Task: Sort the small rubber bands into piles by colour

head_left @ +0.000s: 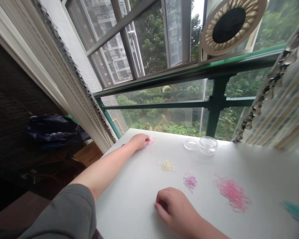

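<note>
Now, left hand [139,141] at pale-pink strands [151,140]

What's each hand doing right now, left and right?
Left hand: fingertips at the small pale pink pile; whether it grips any can't be told.
Right hand: loosely closed, nothing visible in it.
</note>
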Demonstrator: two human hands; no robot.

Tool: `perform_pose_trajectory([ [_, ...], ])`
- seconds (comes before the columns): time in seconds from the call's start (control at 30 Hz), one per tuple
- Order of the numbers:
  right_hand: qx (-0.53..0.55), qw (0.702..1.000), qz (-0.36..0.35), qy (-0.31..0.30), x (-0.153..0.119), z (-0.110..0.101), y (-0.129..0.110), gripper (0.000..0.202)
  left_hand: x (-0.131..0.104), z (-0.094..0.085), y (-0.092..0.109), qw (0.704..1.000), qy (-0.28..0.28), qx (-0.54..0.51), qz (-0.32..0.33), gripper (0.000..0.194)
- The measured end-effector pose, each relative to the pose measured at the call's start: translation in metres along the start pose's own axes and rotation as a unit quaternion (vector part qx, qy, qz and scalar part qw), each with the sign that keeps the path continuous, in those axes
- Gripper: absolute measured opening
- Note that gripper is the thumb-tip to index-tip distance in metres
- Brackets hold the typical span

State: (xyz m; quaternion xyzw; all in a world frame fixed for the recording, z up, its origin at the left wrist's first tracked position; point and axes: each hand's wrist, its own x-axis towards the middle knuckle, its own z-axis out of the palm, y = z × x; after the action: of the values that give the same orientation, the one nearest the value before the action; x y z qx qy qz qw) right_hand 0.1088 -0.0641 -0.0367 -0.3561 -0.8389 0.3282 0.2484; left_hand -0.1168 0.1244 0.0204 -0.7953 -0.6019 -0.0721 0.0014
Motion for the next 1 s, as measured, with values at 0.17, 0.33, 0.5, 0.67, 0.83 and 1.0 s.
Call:
perform_pose_trajectory([
  [0.17,-0.001,1.000,0.000,0.007,0.001,0.001,0.001,0.011,-0.001,-0.013,-0.011,0.996,0.035,-0.081,-0.024,0.016],
  [0.33,-0.001,1.000,0.003,0.004,0.002,0.002,0.003,0.010,-0.007,-0.016,-0.012,0.978,0.068,-0.193,-0.038,0.030],
  [0.5,-0.003,1.000,0.007,0.001,0.000,0.001,0.001,0.010,-0.028,0.001,-0.008,0.911,0.119,-0.389,-0.068,0.031],
  [0.67,-0.014,1.000,0.006,-0.002,0.000,0.000,0.000,0.011,-0.047,0.017,-0.015,0.914,0.214,-0.330,-0.100,0.016],
  [0.83,-0.015,1.000,0.007,0.000,0.000,-0.001,0.000,0.011,-0.047,0.013,-0.018,0.866,0.251,-0.411,-0.135,0.011],
  [1.0,-0.006,1.000,0.010,0.000,0.000,0.000,0.000,0.009,-0.038,0.008,-0.003,0.668,0.285,-0.657,-0.203,0.023],
])
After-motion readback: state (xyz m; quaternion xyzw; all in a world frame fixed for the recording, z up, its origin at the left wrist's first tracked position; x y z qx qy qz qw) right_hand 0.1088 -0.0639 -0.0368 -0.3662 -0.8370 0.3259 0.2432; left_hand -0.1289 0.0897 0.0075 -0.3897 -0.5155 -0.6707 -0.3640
